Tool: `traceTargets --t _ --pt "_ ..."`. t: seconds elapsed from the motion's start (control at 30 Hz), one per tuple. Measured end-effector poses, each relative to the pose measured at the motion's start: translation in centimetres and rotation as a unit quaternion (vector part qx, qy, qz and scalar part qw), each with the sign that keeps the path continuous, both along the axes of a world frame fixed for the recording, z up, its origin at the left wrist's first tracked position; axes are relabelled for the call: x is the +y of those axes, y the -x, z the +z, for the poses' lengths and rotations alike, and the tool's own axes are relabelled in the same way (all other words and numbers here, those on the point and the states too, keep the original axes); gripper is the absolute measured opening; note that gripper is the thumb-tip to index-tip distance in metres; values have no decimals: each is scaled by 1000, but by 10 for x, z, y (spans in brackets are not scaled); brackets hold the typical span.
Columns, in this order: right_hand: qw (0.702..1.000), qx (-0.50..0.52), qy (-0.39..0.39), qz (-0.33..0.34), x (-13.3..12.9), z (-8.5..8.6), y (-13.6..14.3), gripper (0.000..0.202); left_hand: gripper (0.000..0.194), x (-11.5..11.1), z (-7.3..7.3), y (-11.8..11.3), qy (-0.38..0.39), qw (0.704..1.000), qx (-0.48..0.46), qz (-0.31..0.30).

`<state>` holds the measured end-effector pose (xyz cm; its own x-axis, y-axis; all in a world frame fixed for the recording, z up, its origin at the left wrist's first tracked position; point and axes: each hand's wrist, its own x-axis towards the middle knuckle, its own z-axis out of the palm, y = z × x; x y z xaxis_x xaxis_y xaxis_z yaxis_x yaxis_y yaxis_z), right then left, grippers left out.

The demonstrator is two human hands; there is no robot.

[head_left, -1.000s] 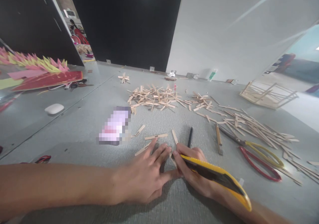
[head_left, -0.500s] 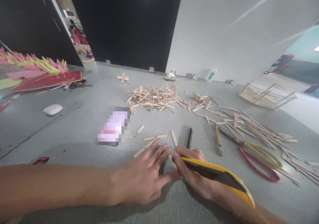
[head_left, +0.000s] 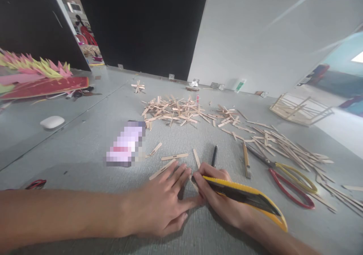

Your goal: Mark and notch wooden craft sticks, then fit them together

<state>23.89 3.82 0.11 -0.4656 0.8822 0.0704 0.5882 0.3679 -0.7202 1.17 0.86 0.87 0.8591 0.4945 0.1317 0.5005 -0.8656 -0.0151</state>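
Observation:
My right hand [head_left: 217,192] is closed round a yellow-and-black utility knife [head_left: 249,196], pen-fashion, its front end pointing down at the table. Under that tip lies a short wooden stick [head_left: 194,185], partly covered by my fingers. My left hand [head_left: 167,200] rests flat with its fingers spread, the index fingertip against the same stick or just beside it. Beyond the fingertips are more short sticks: a slotted one [head_left: 174,157], one partly under the left fingers [head_left: 161,170], and a plain one [head_left: 196,157] by the right hand. The blade itself is too small to make out.
Behind are a heap of cut sticks [head_left: 172,111] and a blurred-out phone [head_left: 124,145]. To the right lie a dark pen [head_left: 214,156], a wooden-handled tool [head_left: 246,160], red-and-yellow-handled scissors [head_left: 293,183], long sticks [head_left: 289,145] and a stick frame [head_left: 300,109]. A white case [head_left: 52,122] sits left.
The view has shifted slightly, so most things sit a little further left. My left thumb and the lower fingers have moved slightly; both hands stay over the same stick.

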Motion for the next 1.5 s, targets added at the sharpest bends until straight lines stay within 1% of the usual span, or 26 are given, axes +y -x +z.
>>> traceTargets --t 0.13,0.27,0.33,0.47,0.57,0.67,0.77,1.13,1.33,1.5 --pt "1000 -9 -3 -5 -1 -2 -1 43 64 1 -1 0 17 1000 -7 -7" --pt "1000 -22 -8 11 -2 -1 -3 43 55 2 0 1 50 998 -24 -11" --pt "999 -26 -21 9 -2 -1 -3 42 54 2 1 1 56 998 -30 -18" --pt "998 -17 -55 -10 -5 -3 -1 40 59 1 2 0 25 999 -14 -17" --pt "998 -11 -58 -1 -6 -2 3 42 60 1 3 -1 14 1000 4 -16" --pt "998 -10 -56 12 -7 0 6 40 64 3 5 -1 16 999 12 -26" --pt "998 -11 -60 10 -7 0 6 39 68 5 5 0 16 999 9 -33" --pt "998 -22 -65 13 -5 -6 3 40 66 6 3 0 25 999 -4 -30" --pt "997 -31 -67 20 -6 -4 0 41 71 6 4 0 30 999 -4 -36" --pt "998 -33 -53 0 -5 -6 -3 43 70 6 4 1 38 998 -12 -38"
